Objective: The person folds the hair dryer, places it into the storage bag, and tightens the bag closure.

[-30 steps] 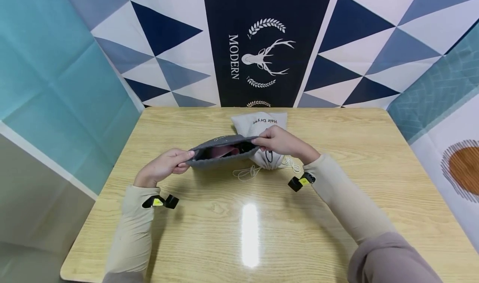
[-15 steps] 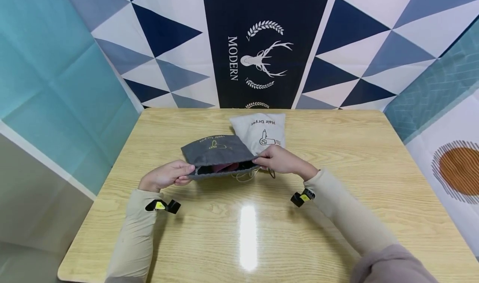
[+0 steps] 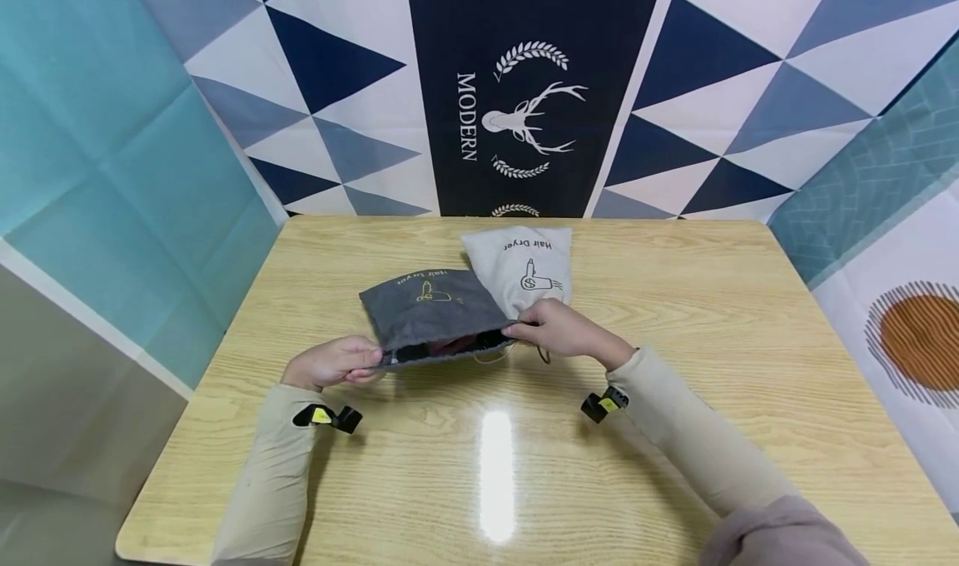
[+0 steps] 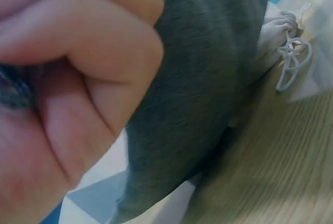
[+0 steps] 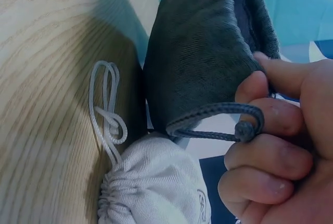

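Observation:
A dark grey drawstring bag (image 3: pixel 442 308) with a yellow "Hair Dryer" print lies tilted over the table, its mouth partly open toward me. Something pinkish (image 3: pixel 453 345) shows inside, too hidden to name. My left hand (image 3: pixel 333 362) pinches the left corner of the mouth; in the left wrist view a bit of grey cord shows in that fist. The opposite corner is pinched by my right hand (image 3: pixel 558 327), where a knotted grey cord loop (image 5: pixel 218 112) hangs by the fingers. Behind and to the right lies a light grey drawstring bag (image 3: pixel 524 266), gathered shut, its white cord (image 5: pixel 106 109) loose on the wood.
Both bags are on the far half of a wooden table (image 3: pixel 419 466). A patterned cloth (image 3: pixel 337 75) stands behind its back edge, with a teal panel (image 3: pixel 150 175) on the left. Each wrist wears a small black camera (image 3: pixel 345 419).
Both hands have brought the dark bag's mouth lower and toward me, so its printed face now shows. Its opening has narrowed. The light bag stays in place.

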Demonstrator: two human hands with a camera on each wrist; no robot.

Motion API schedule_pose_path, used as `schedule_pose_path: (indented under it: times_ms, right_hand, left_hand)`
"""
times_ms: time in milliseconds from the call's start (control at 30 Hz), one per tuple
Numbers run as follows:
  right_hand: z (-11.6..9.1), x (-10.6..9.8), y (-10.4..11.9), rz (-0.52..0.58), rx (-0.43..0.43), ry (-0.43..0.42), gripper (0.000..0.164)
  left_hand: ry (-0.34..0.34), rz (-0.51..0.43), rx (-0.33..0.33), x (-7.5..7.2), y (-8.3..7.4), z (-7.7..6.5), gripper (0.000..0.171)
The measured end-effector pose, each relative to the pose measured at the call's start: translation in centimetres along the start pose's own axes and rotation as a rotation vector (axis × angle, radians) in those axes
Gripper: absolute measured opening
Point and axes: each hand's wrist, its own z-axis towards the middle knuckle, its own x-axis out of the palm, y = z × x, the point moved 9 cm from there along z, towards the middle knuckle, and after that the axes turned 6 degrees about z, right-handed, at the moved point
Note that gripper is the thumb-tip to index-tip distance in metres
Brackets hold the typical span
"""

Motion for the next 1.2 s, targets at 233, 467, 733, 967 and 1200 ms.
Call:
schedule_pose_path:
  times_ms: [233, 467, 733, 967, 1200]
  right_hand:
    - [-0.5, -0.5, -1.0, 0.07, 0.031, 0.018, 0.051]
    - [-1.0, -1.0, -1.4, 0.067, 0.012, 0.013, 0.046]
    - [-1.7, -0.9, -1.8, 0.084, 0.012, 0.085, 0.038]
    - [-2.1, -1.1, -2.5, 0.13, 0.026, 0.161, 0.027]
    - [-2.1, -2.0, -2.6, 0.126, 0.019, 0.135, 0.023]
  left_hand:
    - [-0.045, 0.001, 0.034, -0.4, -0.2, -0.8, 0.053]
    - [-0.138, -0.107, 0.112, -1.7, -0.3, -1.3, 0.049]
    - [-0.346, -0.089, 0.027, -3.6, 0.5, -1.6, 0.048]
    - [-0.397, -0.093, 0.026, -4.2, 0.0, -2.2, 0.046]
    - [-0.461, -0.143, 0.035, -4.6, -0.2, -2.7, 0.047]
